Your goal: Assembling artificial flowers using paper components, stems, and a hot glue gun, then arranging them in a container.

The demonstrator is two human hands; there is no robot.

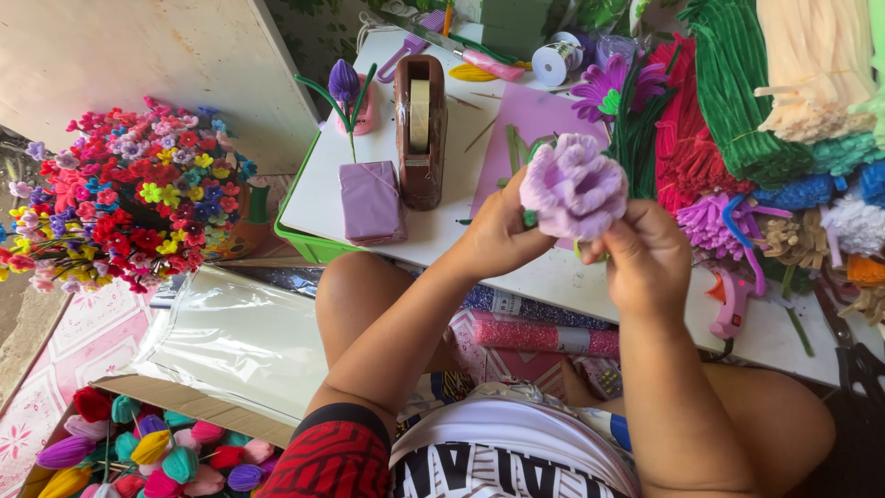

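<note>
A white table (553, 277) sits in front of the person, low over the knees. On its right side lies a big heap of fuzzy craft wires (756, 101) in green, red, cream and blue. To the left, off the table, stands a big bunch of small bright flowers (129, 198). Just below it lies a clear plastic sheet (240, 337). A cardboard box (138, 443) of little soft tulips sits at the bottom left.

On the table stands a brown tape holder (420, 129). Just beside it sits a lilac block (371, 201) with a purple tulip (344, 83) on a green stem above it. A pink glue gun (733, 300) lies near the table's front edge, on the right.

Both hands are up over the table. Between them is a fluffy lilac flower (573, 187). The left hand (498, 231) is closed around the stem under the flower. The right hand (645, 254) pinches the bottom of the flower with its fingers pressed together. The flower stands upright, with its petals pointing up at the camera.
</note>
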